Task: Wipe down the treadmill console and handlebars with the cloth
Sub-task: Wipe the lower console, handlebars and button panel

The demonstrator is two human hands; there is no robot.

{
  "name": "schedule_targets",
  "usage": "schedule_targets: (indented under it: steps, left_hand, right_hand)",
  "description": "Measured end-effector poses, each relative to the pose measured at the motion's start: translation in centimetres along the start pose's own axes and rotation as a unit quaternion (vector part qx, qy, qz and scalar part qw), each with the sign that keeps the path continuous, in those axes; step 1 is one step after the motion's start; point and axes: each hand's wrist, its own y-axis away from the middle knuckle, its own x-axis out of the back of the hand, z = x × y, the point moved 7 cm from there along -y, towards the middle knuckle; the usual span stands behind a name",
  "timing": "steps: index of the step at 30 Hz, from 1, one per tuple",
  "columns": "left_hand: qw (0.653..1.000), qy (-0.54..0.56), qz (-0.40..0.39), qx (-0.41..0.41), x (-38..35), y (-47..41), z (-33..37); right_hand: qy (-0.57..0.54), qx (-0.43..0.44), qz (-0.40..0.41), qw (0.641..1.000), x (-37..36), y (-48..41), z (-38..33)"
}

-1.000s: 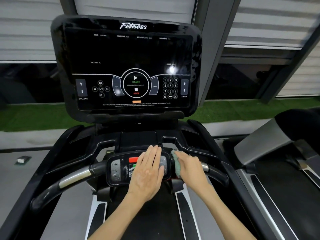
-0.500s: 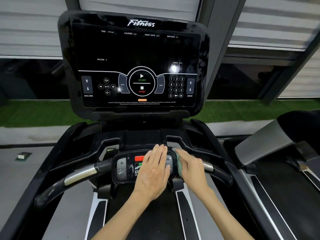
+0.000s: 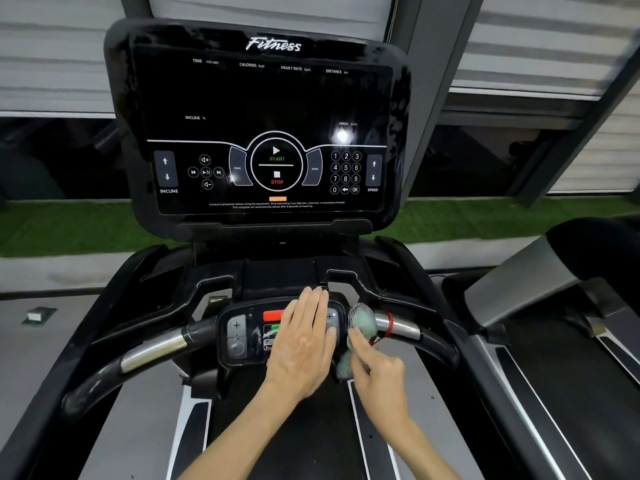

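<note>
The black treadmill console [image 3: 266,109] stands upright ahead, dark, with START and STOP marks. Below it a small control pod [image 3: 239,336] sits in the middle of the curved handlebar [image 3: 152,349]. My left hand [image 3: 304,344] lies flat on the pod's right half, fingers together and straight, covering part of the red button. My right hand [image 3: 375,370] pinches a pale green cloth [image 3: 362,323] against the pod's right edge, where the chrome handlebar section [image 3: 398,325] begins. A red ring with a cord sits on that chrome part.
A second treadmill [image 3: 554,306] stands close on the right. Black side rails [image 3: 408,271] flank the pod. Green turf and shuttered windows lie beyond the console. A small box [image 3: 38,315] lies on the grey floor at the left.
My right hand has slid back and down along the pod's right edge, leaving the cloth bunched higher on the bar and uncovering the chrome section and red ring. The left hand stays flat.
</note>
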Motion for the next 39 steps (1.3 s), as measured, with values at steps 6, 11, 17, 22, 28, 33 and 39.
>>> schedule_targets:
  steps: [6, 11, 17, 22, 28, 33, 39]
  left_hand:
    - [1.000, -0.004, 0.002, -0.015, 0.5, 0.0, -0.3]
    - [0.999, 0.030, -0.007, -0.011, 0.9, -0.1, -0.4]
    - [0.974, 0.224, -0.021, -0.004, 2.5, -1.9, -0.2]
    - [0.857, 0.502, -0.081, 0.084, 4.0, -5.3, -1.6]
    - [0.850, 0.508, -0.055, 0.127, 7.2, -6.8, -4.2]
    - [0.834, 0.526, -0.024, 0.167, 9.0, -7.0, -6.0]
    - [0.781, 0.589, -0.030, 0.205, 10.8, -6.7, -6.9]
  right_hand:
    - [-0.033, -0.100, -0.056, 0.993, -2.9, 4.0, 1.9]
    - [-0.128, -0.196, -0.014, 0.972, 1.2, 1.2, 1.8]
    - [-0.249, -0.167, -0.013, 0.954, 5.1, -6.1, -1.0]
    - [-0.399, -0.172, -0.046, 0.899, 5.0, -9.6, -3.9]
    - [-0.442, -0.153, -0.090, 0.879, 4.9, -11.4, -6.1]
    - [-0.324, -0.138, -0.105, 0.930, 5.0, -12.0, -6.6]
    - [-0.253, -0.093, -0.167, 0.948, 4.7, -11.6, -8.9]
